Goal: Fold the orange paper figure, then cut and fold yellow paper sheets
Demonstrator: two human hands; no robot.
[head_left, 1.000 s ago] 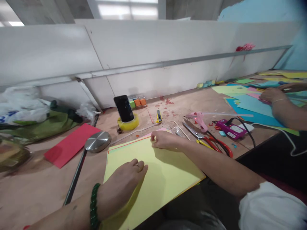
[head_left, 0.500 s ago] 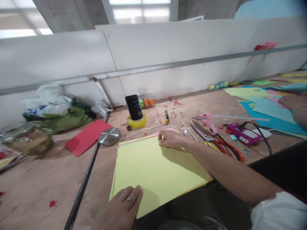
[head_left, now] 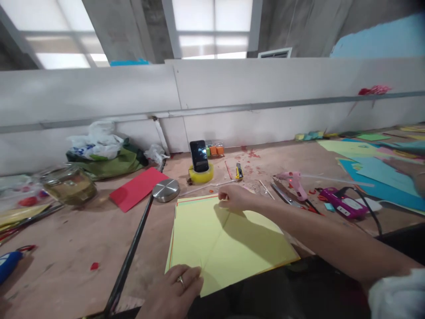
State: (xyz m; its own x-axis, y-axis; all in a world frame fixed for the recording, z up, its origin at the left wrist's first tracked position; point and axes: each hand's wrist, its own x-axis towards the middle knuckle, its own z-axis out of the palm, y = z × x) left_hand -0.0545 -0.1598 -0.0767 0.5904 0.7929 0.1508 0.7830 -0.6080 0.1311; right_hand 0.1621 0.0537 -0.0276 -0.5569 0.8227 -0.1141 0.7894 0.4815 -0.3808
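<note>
A stack of paper sheets with a pale yellow sheet (head_left: 212,243) on top lies on the table's front edge. Orange and green edges of other sheets peek out at its far and left sides. My left hand (head_left: 177,288), with a ring on one finger, rests flat on the near left corner, fingers stretched out. Over the far edge, my right hand (head_left: 234,198) is closed in a pinch close to the yellow sheet; whatever is between its fingertips is hidden. A faint slanting line runs across the sheet between both hands.
Behind the paper stand a phone (head_left: 199,156) on a yellow tape roll (head_left: 202,176) and a cutter (head_left: 239,171). Right are a pink glue gun (head_left: 295,185), scissors (head_left: 282,192) and a purple power strip (head_left: 343,204). Left are a round metal base (head_left: 166,190) and red paper (head_left: 137,189). Another person's hand (head_left: 401,170) is far right.
The view has tilted up and shifted left, so things sit lower and further right. My right hand stays pinched near the far edge; the slanting line shows more clearly. My left hand stays flat.
</note>
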